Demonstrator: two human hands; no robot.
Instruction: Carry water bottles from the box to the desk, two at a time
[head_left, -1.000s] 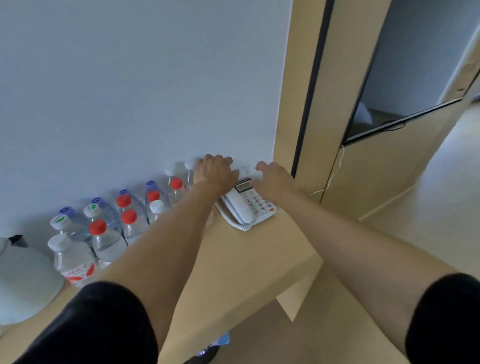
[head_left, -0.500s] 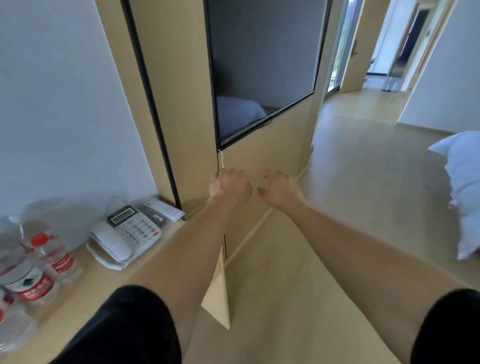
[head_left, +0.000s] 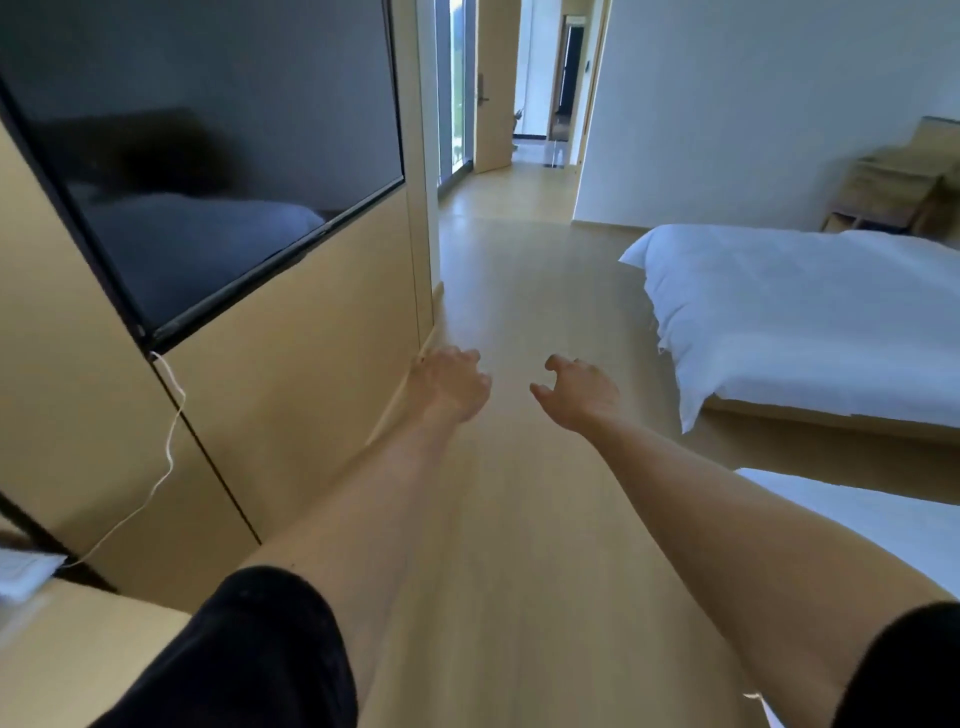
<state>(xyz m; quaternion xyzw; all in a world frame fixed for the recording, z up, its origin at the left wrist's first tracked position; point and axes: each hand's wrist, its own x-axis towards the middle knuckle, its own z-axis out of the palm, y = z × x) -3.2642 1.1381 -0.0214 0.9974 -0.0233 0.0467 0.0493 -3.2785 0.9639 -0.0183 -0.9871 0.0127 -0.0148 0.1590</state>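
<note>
Both my arms reach forward over the wooden floor (head_left: 524, 291). My left hand (head_left: 449, 384) hangs with loosely curled fingers and holds nothing. My right hand (head_left: 579, 389) is beside it, fingers relaxed and spread, also holding nothing. Only a corner of the desk (head_left: 78, 654) shows at the bottom left. No water bottles and no box are in view.
A wall-mounted black TV (head_left: 208, 156) on a wooden panel runs along the left, with a white cable (head_left: 169, 447) hanging below it. A white bed (head_left: 810, 312) stands at the right, a second bed's corner (head_left: 852, 525) nearer. A hallway with a doorway (head_left: 535, 130) opens ahead.
The view has swung right from the desk with its bottles and phone toward the room and hallway. Both hands left the desk and now hang over the floor, holding nothing.
</note>
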